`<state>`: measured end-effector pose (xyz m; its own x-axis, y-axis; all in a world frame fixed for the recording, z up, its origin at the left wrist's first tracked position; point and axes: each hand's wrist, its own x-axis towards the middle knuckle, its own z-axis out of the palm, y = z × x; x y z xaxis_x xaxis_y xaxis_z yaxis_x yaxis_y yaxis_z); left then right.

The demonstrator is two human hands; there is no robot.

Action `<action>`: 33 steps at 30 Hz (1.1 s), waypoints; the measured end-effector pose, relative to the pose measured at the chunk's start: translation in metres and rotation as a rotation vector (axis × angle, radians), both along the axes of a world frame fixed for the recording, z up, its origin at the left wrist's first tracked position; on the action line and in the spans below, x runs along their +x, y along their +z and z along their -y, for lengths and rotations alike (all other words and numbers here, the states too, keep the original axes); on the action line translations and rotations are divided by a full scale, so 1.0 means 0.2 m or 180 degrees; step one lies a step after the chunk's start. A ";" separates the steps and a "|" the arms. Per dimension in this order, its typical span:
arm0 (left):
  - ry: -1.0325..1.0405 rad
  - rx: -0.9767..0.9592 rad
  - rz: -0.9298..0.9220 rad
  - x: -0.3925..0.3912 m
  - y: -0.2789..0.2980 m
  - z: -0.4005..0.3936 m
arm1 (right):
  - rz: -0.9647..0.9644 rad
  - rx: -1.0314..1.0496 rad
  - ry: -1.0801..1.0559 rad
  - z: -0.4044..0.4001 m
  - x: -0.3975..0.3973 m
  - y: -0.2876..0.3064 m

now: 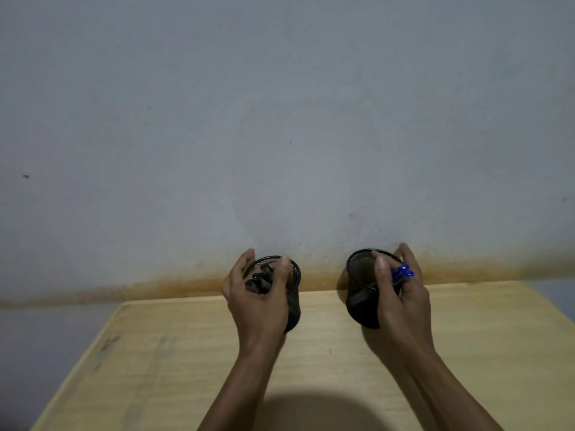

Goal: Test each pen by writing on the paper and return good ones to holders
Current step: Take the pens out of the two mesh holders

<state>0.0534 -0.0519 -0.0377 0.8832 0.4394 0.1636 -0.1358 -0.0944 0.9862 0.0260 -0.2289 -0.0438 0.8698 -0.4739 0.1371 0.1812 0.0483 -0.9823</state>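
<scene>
Both my hands wrapped around the two black mesh pen holders at the far edge of the table.

My left hand (259, 298) grips the left holder (294, 293), low and a little left of the frame's centre, thumb hooked over its near rim and fingers curled round the far side; dark pen tops (259, 279) poke out of it between thumb and fingers. My right hand (401, 301) clasps the right holder (362, 293), lower right of centre, thumb pressed over its rim; blue pen tops (404, 272) show at its right edge, against my fingers. The holders stand well apart on the light wooden table (174, 362), close to the stained grey wall (280, 119) filling the upper frame.
</scene>
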 end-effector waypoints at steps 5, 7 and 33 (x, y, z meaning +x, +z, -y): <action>0.0262 0.0304 0.0053 0.03 -0.05 -0.01 | 0.0069 -0.0550 -0.0192 0.00 0.02 0.00; 0.0277 0.0354 0.0103 0.04 -0.03 -0.02 | 0.0066 -0.0688 -0.0183 0.00 0.01 0.05; 0.0874 -0.2314 0.0053 -0.62 0.09 -0.32 | -0.0013 0.1318 -0.0651 0.15 -0.67 0.18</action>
